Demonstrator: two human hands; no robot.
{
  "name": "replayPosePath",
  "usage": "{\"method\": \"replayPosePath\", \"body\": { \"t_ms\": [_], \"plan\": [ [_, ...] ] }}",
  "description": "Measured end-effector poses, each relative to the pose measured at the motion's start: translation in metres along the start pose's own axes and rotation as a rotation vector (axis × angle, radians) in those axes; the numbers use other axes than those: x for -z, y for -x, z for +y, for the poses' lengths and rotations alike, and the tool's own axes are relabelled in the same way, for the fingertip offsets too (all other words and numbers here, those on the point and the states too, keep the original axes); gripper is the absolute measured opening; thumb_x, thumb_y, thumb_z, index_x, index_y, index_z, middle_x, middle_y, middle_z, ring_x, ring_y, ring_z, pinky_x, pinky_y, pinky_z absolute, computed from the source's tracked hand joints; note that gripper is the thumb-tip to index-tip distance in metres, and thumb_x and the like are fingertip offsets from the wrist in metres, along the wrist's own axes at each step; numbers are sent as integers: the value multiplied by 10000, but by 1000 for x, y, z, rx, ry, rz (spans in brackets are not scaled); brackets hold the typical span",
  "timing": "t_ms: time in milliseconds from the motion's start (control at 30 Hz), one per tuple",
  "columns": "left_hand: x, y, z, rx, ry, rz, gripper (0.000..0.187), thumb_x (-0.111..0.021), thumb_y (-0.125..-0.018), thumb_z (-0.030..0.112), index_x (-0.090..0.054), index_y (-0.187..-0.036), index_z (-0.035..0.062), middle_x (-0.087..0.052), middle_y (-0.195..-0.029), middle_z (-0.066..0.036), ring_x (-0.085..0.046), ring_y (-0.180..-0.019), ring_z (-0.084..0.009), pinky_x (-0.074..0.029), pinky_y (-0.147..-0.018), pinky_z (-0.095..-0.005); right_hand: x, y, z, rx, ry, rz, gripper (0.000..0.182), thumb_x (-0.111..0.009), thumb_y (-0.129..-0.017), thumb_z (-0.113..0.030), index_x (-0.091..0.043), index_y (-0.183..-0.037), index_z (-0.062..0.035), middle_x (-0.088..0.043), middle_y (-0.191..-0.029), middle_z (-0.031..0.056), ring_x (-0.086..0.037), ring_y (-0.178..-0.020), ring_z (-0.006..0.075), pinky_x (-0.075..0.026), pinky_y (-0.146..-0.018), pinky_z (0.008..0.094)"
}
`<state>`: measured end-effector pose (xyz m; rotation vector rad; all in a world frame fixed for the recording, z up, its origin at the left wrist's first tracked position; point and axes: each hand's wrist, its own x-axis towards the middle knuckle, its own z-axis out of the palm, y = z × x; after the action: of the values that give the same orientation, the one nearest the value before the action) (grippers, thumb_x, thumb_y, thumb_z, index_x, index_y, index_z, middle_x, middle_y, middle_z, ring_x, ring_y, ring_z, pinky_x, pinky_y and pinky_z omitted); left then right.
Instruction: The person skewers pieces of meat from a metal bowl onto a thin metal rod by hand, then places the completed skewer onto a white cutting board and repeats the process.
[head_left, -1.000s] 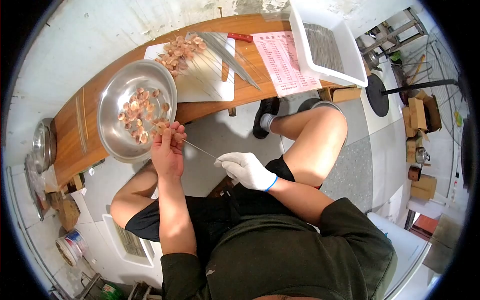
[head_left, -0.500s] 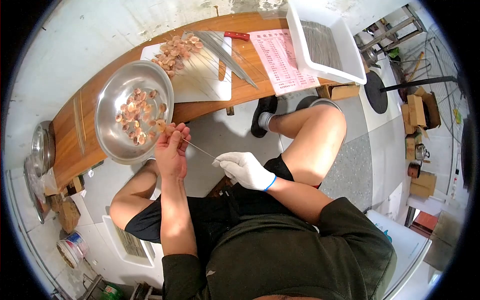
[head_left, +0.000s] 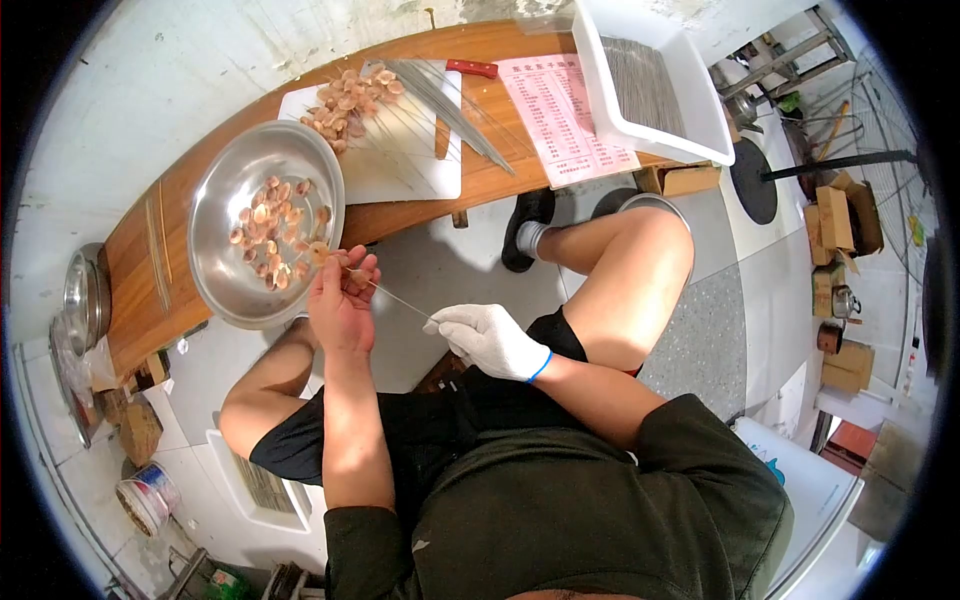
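Observation:
My bare left hand (head_left: 343, 300) is closed on small pinkish slices at the front rim of a steel bowl (head_left: 215, 285). One slice (head_left: 318, 252) shows at its fingertips. A thin metal skewer (head_left: 400, 301) runs from those fingers to my right hand (head_left: 490, 343), which wears a white glove and is closed round the skewer's other end. More round slices (head_left: 272, 222) lie in the bowl. Behind it, a pile of slices (head_left: 350, 103) rests on a white cutting board (head_left: 400, 175), beside a bundle of metal skewers (head_left: 450, 112).
On the wooden table (head_left: 135, 290) are a red-handled knife (head_left: 472, 68), a pink printed sheet (head_left: 560, 120) and a white bin (head_left: 665, 148) of skewers. A second white tray (head_left: 265, 515) stands low at the left. My legs are spread below the table edge.
The fingers of my left hand have shifted slightly round the slices, and the slice at their tips has moved a little left. My right hand has hardly moved.

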<state>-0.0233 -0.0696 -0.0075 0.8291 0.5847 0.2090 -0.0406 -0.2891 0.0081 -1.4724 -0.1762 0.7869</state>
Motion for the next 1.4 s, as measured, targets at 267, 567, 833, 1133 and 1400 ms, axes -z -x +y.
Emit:
{"method": "replayPosePath", "body": {
  "t_ms": [267, 567, 833, 1133, 1400],
  "plan": [
    [1, 1, -6, 33, -8, -17, 209, -512, -1002, 223, -594, -1073, 43, -686, -1046, -125, -683, -928, -231, -571, -791, -363, 0, 1, -1, -7, -5, 4, 249, -513, -974, -140, -667, -1072, 30, -544, -667, 15, -485, -587, 81, -421, -548, 242],
    [-1, 0, -14, 82, -67, -22, 247, -530, -1000, 237, -601, -1094, 20, -681, -1050, -136, -678, -925, -233, -567, -804, -355, 3, 2, 6, -63, -52, 7, 252, -522, -969, -159, -671, -1059, 23, -551, -685, 11, -465, -603, 74, -420, -558, 252],
    [-1, -12, 10, -37, 71, 98, 236, -525, -1000, 217, -573, -1104, 11, -662, -1007, -122, -650, -869, -224, -539, -731, -350, 6, -1, 5, -60, 14, -41, 267, -523, -971, -178, -665, -1076, 22, -537, -655, 14, -481, -592, 85, -429, -558, 257],
    [7, -15, 3, -57, -22, 164, 229, -518, -1012, 228, -579, -992, 8, -656, -956, -117, -632, -813, -221, -521, -613, -359, 8, 2, 5, -97, 31, -51, 281, -517, -976, -190, -663, -1094, 18, -556, -682, 32, -507, -604, 100, -449, -575, 264],
    [14, -20, -7, -70, -52, 79, 238, -514, -1017, 236, -555, -1046, 4, -657, -974, -143, -631, -813, -230, -524, -631, -364, 7, -2, 12, -109, -41, -32, 282, -514, -978, -189, -663, -1094, 21, -562, -691, 23, -502, -610, 90, -451, -580, 259]
  ]
}}
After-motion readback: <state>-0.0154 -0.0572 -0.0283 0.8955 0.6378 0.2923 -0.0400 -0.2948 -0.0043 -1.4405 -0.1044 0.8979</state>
